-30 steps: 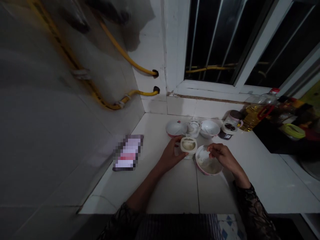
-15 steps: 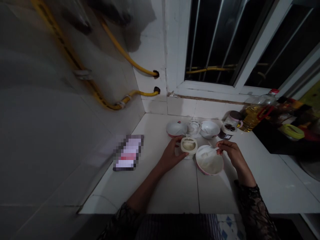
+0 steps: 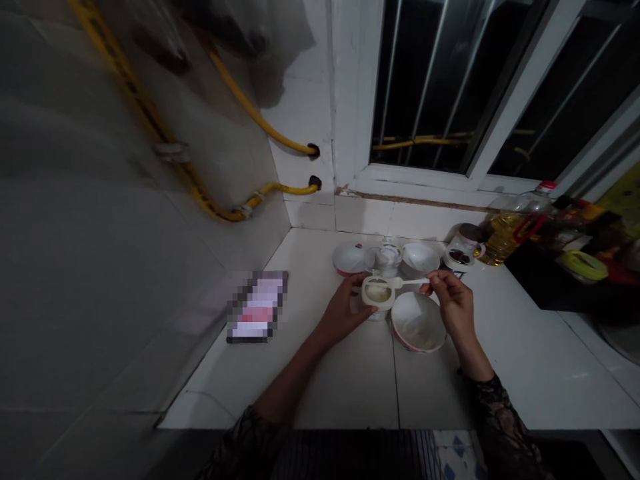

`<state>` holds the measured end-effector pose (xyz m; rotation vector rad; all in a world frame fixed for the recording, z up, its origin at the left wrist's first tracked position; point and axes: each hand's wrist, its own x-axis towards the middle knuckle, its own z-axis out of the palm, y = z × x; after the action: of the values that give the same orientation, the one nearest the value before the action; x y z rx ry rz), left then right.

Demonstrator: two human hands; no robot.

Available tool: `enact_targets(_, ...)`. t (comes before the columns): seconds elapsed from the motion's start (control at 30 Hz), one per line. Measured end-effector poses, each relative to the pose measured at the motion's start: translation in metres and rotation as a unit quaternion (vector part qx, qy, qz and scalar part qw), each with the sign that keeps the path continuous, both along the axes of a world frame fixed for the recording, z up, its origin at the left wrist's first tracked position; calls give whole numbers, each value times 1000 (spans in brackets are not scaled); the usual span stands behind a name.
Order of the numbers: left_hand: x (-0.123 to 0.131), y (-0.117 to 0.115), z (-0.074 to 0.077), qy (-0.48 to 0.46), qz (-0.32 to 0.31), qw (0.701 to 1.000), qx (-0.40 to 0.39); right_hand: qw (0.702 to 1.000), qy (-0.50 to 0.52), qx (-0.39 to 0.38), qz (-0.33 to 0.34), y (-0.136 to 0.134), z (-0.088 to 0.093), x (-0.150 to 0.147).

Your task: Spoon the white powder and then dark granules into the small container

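Note:
My left hand (image 3: pixel 345 307) is closed around a small jar (image 3: pixel 379 308) with a cream-coloured rim and pale contents. In my right hand (image 3: pixel 453 300) is the handle of a white spoon (image 3: pixel 411 283), pinched between fingers and thumb. The spoon lies nearly level, its head over the jar's opening. Just right of the jar and below the spoon stands a white bowl (image 3: pixel 417 313) with a pinkish outside and white, powdery-looking contents at the bottom. What the spoon's head carries is too small to make out.
Behind my hands are a left bowl (image 3: pixel 350 257), a clear glass container (image 3: pixel 387 257) and a right bowl (image 3: pixel 421 258). A lidded jar (image 3: pixel 463 250) and an oil bottle (image 3: pixel 505 233) stand farther right, beside a black box (image 3: pixel 535 273). A blurred-out phone (image 3: pixel 257 307) lies left.
My right hand has lifted the spoon out of the white bowl and moved it left, over the jar. My left hand keeps the jar in the same place.

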<state>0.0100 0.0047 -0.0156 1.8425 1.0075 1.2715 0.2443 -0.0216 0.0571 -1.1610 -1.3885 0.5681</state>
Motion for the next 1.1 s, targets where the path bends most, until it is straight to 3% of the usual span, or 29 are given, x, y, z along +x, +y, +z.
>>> enact_targets(0.07, 0, 0, -1, -3, -1, 1000, 0, 984, -142, 105, 3, -5, -2, -11)
enact_targets(0.17, 1, 1, -1, -11, -5, 1000, 1, 909, -337, 235, 76, -9, -5, -18)
enact_targets(0.2, 1, 0, -2, -13, -6, 1000, 1, 891, -366, 254, 90, -10, -5, -18)
enact_targets(0.27, 1, 0, -2, -14, -6, 1000, 0, 895, -359, 254, 73, -11, -3, -16)
enact_targets(0.33, 1, 0, -1, -12, -4, 1000, -1, 936, -287, 200, 28, -11, 0, -12)
enact_targets(0.4, 1, -1, 1, -8, -7, 1000, -2, 979, -176, 99, -5, -10, 2, -5)
enact_targets(0.47, 1, -1, 2, -6, -7, 1000, -3, 997, -76, -4, -5, -7, 4, 5)
enact_targets(0.57, 2, -2, 3, -6, -4, 1000, -2, 995, -29, -90, 19, -1, 3, 24)
enact_targets(0.7, 1, -2, 4, 0, -3, 1000, -2, 980, -155, -122, 31, 2, 1, 42)
enact_targets(0.83, 1, -2, 3, 2, 3, 1000, -3, 955, -253, -128, 81, -2, -1, 36)
enact_targets(0.97, 1, -1, 2, 6, 6, 1000, 0, 955, -180, -183, 150, -5, -2, 22)
enact_targets(1.1, 1, -1, 2, 6, 3, 1000, -1, 953, -73, -244, 162, -2, -2, 21)
